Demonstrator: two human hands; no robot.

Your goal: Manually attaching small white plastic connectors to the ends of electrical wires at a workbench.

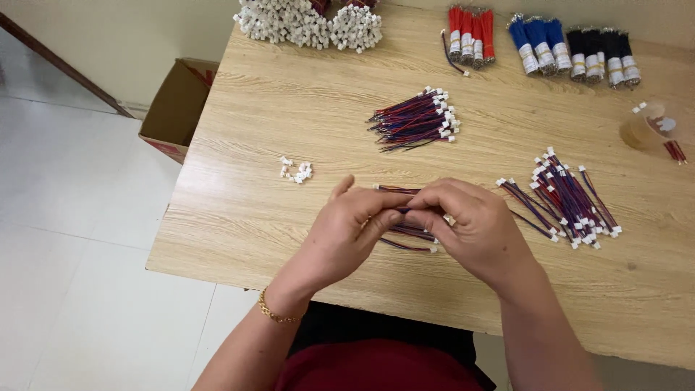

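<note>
Both hands meet at the lower middle of the frame, wrists angled inward. The left hand (355, 224) and right hand (463, 224) have their fingers pinched shut on a small bundle of thin wires (405, 233), red and blue-black with white plastic ends, held just above the pale wood-grain table (239, 217). A gold chain bracelet (275, 313) circles the left wrist. Loose white connectors (297, 171) lie to the left.

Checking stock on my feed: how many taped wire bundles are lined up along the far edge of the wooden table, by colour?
Red taped wire bundles: 4
Blue taped wire bundles: 3
Black taped wire bundles: 4
Total: 11, though the tightly packed bundles make each count approximate.
</note>
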